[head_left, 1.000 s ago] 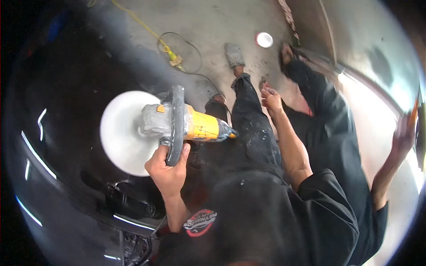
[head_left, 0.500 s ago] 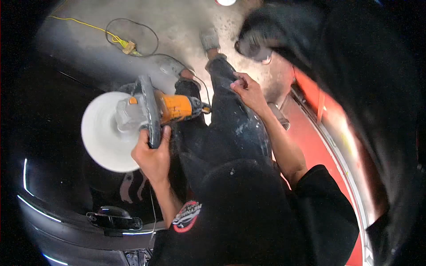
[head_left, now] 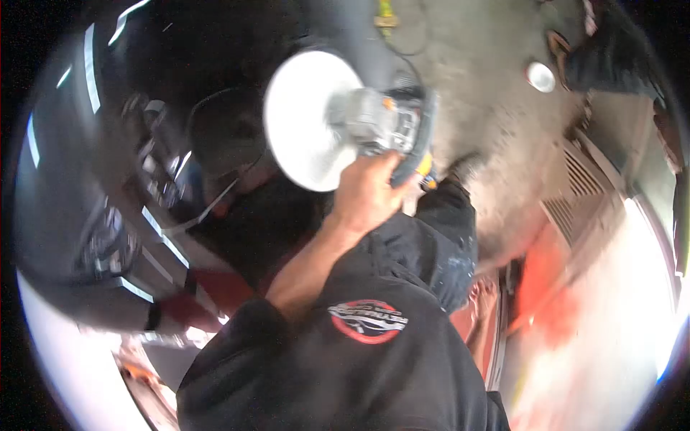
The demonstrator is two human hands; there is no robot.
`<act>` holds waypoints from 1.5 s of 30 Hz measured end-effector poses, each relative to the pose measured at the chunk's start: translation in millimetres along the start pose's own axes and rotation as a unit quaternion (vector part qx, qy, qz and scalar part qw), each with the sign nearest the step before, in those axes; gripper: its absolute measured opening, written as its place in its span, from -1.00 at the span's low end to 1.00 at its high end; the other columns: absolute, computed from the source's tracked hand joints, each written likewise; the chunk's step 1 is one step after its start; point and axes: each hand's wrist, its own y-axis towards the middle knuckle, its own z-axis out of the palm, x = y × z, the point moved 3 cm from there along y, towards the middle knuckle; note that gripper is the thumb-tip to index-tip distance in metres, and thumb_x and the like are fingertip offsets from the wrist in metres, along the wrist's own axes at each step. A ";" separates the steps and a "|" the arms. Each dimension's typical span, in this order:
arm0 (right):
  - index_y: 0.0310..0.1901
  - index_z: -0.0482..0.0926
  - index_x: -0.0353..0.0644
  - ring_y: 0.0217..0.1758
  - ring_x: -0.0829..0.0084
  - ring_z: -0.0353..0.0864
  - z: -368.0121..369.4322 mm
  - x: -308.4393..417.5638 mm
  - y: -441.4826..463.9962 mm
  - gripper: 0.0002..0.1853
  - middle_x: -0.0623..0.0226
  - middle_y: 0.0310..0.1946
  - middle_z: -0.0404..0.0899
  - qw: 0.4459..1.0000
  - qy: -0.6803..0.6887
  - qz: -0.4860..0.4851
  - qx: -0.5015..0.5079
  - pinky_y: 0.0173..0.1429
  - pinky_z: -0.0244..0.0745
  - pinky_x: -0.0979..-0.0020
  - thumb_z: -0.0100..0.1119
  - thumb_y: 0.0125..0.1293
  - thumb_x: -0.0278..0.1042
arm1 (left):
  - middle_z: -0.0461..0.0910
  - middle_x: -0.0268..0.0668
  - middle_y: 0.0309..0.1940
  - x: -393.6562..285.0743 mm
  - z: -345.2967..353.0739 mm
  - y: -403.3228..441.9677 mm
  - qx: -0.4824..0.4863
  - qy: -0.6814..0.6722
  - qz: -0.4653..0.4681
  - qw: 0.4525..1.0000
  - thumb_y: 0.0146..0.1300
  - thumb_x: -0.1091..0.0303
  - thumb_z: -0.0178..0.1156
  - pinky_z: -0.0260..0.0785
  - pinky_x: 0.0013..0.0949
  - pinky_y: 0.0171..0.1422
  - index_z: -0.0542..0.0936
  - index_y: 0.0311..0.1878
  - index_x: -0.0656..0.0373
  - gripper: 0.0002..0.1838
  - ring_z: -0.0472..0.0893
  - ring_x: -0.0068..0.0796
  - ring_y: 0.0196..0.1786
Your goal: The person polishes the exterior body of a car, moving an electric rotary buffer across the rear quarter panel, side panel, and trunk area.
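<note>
My left hand [head_left: 366,194] is closed around the dark loop handle [head_left: 425,136] of a polisher [head_left: 370,118]. The polisher's round white pad [head_left: 309,118] faces left, beside a glossy black car body [head_left: 223,65], and I cannot tell whether they touch. Part of the tool's orange casing shows behind the handle. Low on the right, next to my hip, my right hand [head_left: 486,296] hangs near a red panel [head_left: 492,352]. It is small and blurred, so its fingers are hard to make out.
A yellow cord connector [head_left: 386,20] and a dark cable lie on the concrete floor [head_left: 474,86]. A round white object [head_left: 540,77] stands near another person's dark trouser leg [head_left: 611,65]. Slatted grey parts [head_left: 568,187] and a shiny, red-tinted surface [head_left: 575,323] are on the right.
The view has swung round, and the polisher in my left hand now appears higher and farther right. My right hand has dropped to my side. The large dark shape at right is gone.
</note>
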 end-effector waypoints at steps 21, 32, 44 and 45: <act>0.08 0.53 0.03 -0.40 0.59 0.37 -152.4 -393.5 81.8 -0.71 0.52 -0.37 0.50 0.970 0.067 0.232 -0.017 -0.35 0.31 0.47 0.15 0.46 -0.04 | 0.65 -0.09 -0.46 30.1 161.0 -202.8 0.072 0.019 0.031 0.997 0.18 0.15 0.44 0.47 -0.08 -0.29 0.56 -0.28 0.20 -0.67 0.68 -0.03 -0.39; -0.46 0.31 -0.03 -0.71 0.56 0.17 -139.2 -460.2 279.7 -0.77 0.41 -0.53 0.38 0.981 0.159 0.115 0.000 -0.67 0.04 0.52 -0.04 0.43 -0.37 | 0.55 -0.11 -0.56 27.2 278.0 -282.1 0.027 0.076 0.026 0.996 0.20 0.21 0.47 0.34 -0.24 -0.41 0.57 -0.36 0.27 -0.67 0.57 -0.30 -0.54; -0.24 0.53 -0.20 -0.40 0.53 0.42 -151.1 -435.3 362.7 -0.83 0.39 -0.39 0.51 0.967 0.237 0.008 0.090 -0.35 0.29 0.48 0.08 0.48 -0.29 | 0.54 -0.18 -0.56 44.7 331.6 -297.2 0.123 0.168 0.022 0.978 0.18 0.19 0.50 0.33 -0.29 -0.41 0.57 -0.36 0.23 -0.66 0.56 -0.39 -0.52; -0.24 0.54 -0.20 -0.39 0.53 0.43 -150.7 -441.4 370.9 -0.81 0.40 -0.39 0.51 0.964 0.264 0.036 0.007 -0.33 0.29 0.49 0.11 0.48 -0.27 | 0.54 -0.18 -0.56 47.3 336.8 -296.4 0.130 0.187 0.033 0.973 0.18 0.18 0.50 0.33 -0.28 -0.41 0.57 -0.35 0.22 -0.66 0.56 -0.38 -0.52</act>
